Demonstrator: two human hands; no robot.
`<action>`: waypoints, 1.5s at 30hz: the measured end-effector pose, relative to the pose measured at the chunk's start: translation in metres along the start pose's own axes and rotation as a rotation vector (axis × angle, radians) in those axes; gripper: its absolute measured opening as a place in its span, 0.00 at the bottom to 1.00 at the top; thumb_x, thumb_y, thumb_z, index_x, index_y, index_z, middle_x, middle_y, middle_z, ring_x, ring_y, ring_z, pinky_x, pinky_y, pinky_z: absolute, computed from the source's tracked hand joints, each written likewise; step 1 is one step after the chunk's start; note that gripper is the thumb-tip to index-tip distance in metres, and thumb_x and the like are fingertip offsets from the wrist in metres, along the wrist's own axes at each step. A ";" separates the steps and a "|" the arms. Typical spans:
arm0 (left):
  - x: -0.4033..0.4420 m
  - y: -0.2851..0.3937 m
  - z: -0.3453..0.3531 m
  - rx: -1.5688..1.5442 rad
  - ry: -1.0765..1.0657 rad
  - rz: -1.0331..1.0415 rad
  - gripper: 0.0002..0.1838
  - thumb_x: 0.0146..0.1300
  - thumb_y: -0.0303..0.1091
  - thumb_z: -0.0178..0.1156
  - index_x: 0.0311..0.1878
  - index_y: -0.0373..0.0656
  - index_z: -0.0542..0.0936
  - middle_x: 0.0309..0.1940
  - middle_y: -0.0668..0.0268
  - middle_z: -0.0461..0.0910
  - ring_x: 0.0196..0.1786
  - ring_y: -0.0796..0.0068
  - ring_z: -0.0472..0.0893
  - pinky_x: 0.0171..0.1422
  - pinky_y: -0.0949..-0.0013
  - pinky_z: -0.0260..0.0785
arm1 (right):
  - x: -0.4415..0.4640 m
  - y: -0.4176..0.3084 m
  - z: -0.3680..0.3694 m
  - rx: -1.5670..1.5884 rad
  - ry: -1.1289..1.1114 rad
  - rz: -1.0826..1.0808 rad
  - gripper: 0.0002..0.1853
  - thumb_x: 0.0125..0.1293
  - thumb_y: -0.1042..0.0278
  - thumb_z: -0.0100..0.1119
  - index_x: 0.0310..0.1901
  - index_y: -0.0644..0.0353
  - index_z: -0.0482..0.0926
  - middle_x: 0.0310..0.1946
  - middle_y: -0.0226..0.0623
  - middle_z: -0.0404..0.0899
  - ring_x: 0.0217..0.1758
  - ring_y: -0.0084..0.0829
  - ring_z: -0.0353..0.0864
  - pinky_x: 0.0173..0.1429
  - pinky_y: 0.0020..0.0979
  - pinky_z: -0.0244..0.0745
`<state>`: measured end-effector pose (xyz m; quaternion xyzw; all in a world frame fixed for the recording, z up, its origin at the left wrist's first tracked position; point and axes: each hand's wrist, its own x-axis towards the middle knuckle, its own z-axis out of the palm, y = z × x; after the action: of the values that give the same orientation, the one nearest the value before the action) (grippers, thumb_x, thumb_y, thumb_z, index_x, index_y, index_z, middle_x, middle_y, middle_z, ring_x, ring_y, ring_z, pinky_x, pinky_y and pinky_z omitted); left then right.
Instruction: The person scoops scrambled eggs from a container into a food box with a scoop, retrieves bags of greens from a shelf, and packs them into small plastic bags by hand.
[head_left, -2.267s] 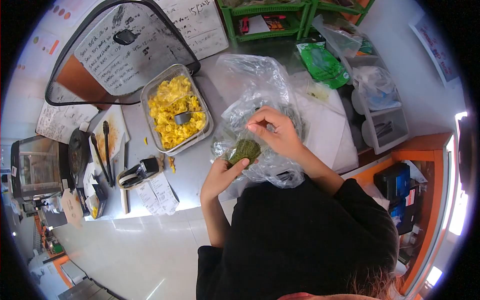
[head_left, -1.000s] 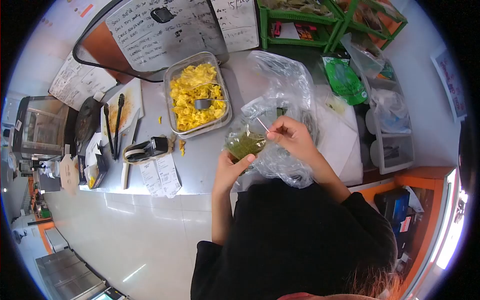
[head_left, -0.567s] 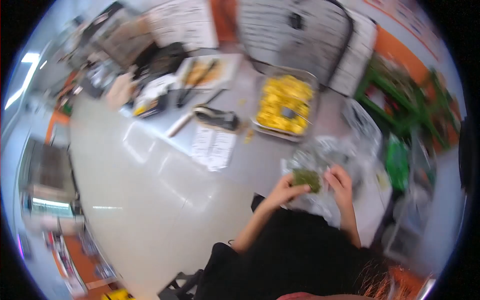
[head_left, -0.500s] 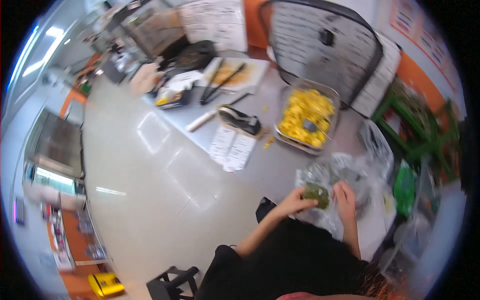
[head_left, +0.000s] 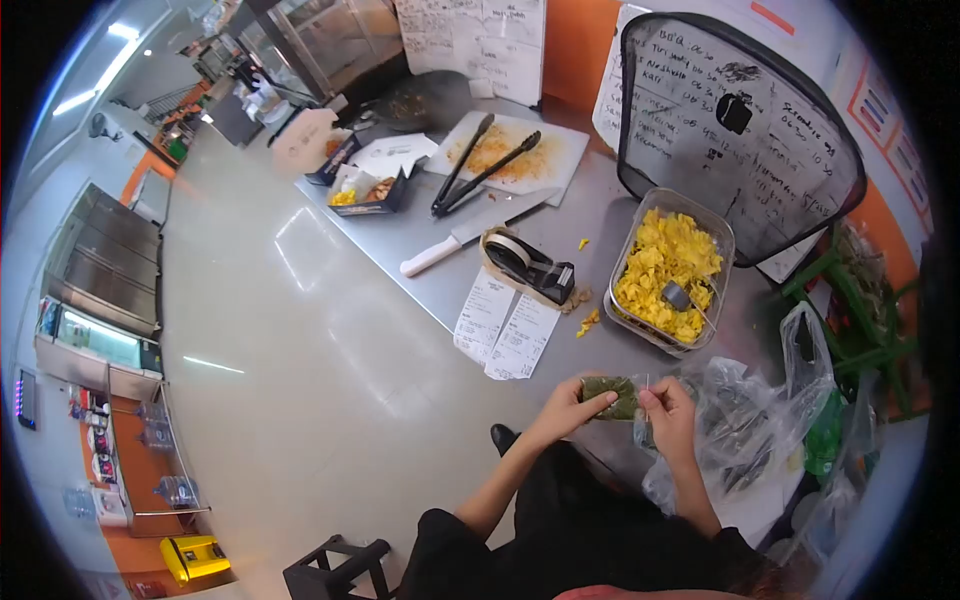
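Observation:
My left hand (head_left: 572, 408) is closed round a small clear plastic bag of green paste (head_left: 612, 397), thumb on top. My right hand (head_left: 671, 412) pinches the clear end of the same bag, so it stretches between both hands near the table's front edge. Beside my right hand lie crumpled clear plastic bags (head_left: 745, 400). Beyond the hands stands a clear container (head_left: 612, 312) of yellow food pieces (head_left: 655, 262), with a scoop (head_left: 677, 296) resting in it.
Left of the container are a tape dispenser (head_left: 527, 268), printed receipts (head_left: 505, 325), a white-handled knife (head_left: 435, 256), black tongs (head_left: 487, 172) on a stained cutting board (head_left: 565, 150), and an open food box (head_left: 372, 200). A black mesh cover (head_left: 740, 140) leans behind. A black stool (head_left: 335, 570) stands on the floor.
The view has shifted and sharpened. The green bag, earlier held over the crumpled plastic bags, is now left of them, and my right hand pinches its clear end.

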<state>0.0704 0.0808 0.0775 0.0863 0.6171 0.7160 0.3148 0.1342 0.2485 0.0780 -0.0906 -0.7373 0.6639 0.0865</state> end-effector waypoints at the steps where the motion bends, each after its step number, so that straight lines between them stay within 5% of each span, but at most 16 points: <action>1: 0.002 -0.003 -0.004 -0.047 0.028 0.021 0.12 0.58 0.38 0.59 0.40 0.40 0.76 0.23 0.78 0.72 0.23 0.90 0.66 0.24 0.83 0.57 | 0.006 0.000 0.005 0.002 -0.012 -0.008 0.07 0.62 0.71 0.53 0.28 0.62 0.70 0.19 0.25 0.68 0.23 0.13 0.66 0.27 0.17 0.61; 5: 0.008 -0.025 -0.017 -0.095 0.020 0.065 0.12 0.58 0.37 0.60 0.41 0.40 0.75 0.24 0.77 0.72 0.23 0.90 0.66 0.24 0.83 0.57 | 0.013 -0.010 0.010 0.074 -0.078 0.168 0.06 0.62 0.69 0.53 0.32 0.63 0.72 0.21 0.25 0.71 0.24 0.14 0.68 0.29 0.17 0.63; 10: -0.003 -0.031 -0.015 -0.076 0.041 0.147 0.10 0.58 0.36 0.60 0.39 0.41 0.75 0.23 0.77 0.71 0.22 0.90 0.65 0.23 0.83 0.56 | 0.019 -0.012 0.019 -0.137 -0.027 0.089 0.07 0.63 0.68 0.52 0.34 0.64 0.75 0.24 0.27 0.75 0.27 0.14 0.69 0.32 0.17 0.64; 16: 0.001 -0.020 -0.023 -0.053 0.046 -0.097 0.10 0.58 0.35 0.60 0.38 0.40 0.75 0.20 0.78 0.68 0.21 0.90 0.64 0.23 0.82 0.55 | 0.028 0.000 0.024 -0.219 0.033 -0.009 0.06 0.61 0.70 0.53 0.33 0.64 0.75 0.23 0.28 0.73 0.26 0.15 0.68 0.31 0.19 0.63; 20: 0.002 -0.029 -0.025 -0.077 0.090 0.018 0.10 0.58 0.37 0.60 0.36 0.40 0.75 0.19 0.78 0.68 0.19 0.90 0.63 0.21 0.82 0.54 | 0.038 0.013 0.025 -0.183 -0.022 0.119 0.07 0.61 0.70 0.52 0.32 0.65 0.73 0.21 0.29 0.71 0.23 0.18 0.66 0.29 0.22 0.63; 29: 0.003 -0.027 -0.035 -0.213 0.152 -0.252 0.13 0.62 0.41 0.53 0.40 0.40 0.74 0.26 0.72 0.73 0.25 0.86 0.70 0.26 0.80 0.60 | 0.044 0.035 0.055 -0.269 0.118 -0.051 0.07 0.62 0.69 0.49 0.34 0.64 0.72 0.23 0.42 0.73 0.25 0.34 0.71 0.32 0.29 0.66; 31: 0.001 -0.033 -0.043 -0.405 0.115 -0.357 0.15 0.64 0.43 0.49 0.39 0.39 0.74 0.24 0.72 0.73 0.24 0.85 0.70 0.26 0.79 0.61 | 0.045 0.035 0.053 -0.263 0.121 -0.008 0.07 0.63 0.69 0.49 0.35 0.64 0.72 0.24 0.41 0.74 0.26 0.32 0.72 0.33 0.29 0.67; 35: 0.001 -0.043 -0.038 -0.070 0.130 -0.214 0.16 0.65 0.46 0.45 0.30 0.44 0.71 0.16 0.70 0.69 0.19 0.82 0.68 0.22 0.78 0.59 | 0.044 0.034 0.047 -0.244 0.060 0.078 0.07 0.63 0.68 0.50 0.35 0.64 0.72 0.24 0.40 0.75 0.26 0.28 0.73 0.33 0.28 0.68; 41: 0.004 -0.067 -0.027 -0.172 0.311 -0.197 0.16 0.67 0.45 0.42 0.32 0.44 0.71 0.19 0.72 0.69 0.19 0.84 0.66 0.22 0.79 0.58 | 0.039 0.021 0.044 -0.222 0.025 0.022 0.08 0.64 0.70 0.50 0.39 0.64 0.74 0.25 0.28 0.74 0.26 0.14 0.67 0.31 0.19 0.64; 45: 0.005 -0.079 -0.019 -0.139 0.441 -0.089 0.18 0.68 0.45 0.41 0.35 0.41 0.72 0.21 0.72 0.70 0.21 0.81 0.69 0.25 0.78 0.61 | 0.033 0.026 0.030 -0.014 -0.168 0.156 0.07 0.61 0.73 0.53 0.39 0.67 0.75 0.27 0.30 0.77 0.29 0.16 0.72 0.33 0.20 0.68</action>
<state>0.0837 0.0709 -0.0025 -0.1213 0.6233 0.7438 0.2087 0.0950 0.2303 0.0495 -0.0925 -0.7373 0.6686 -0.0282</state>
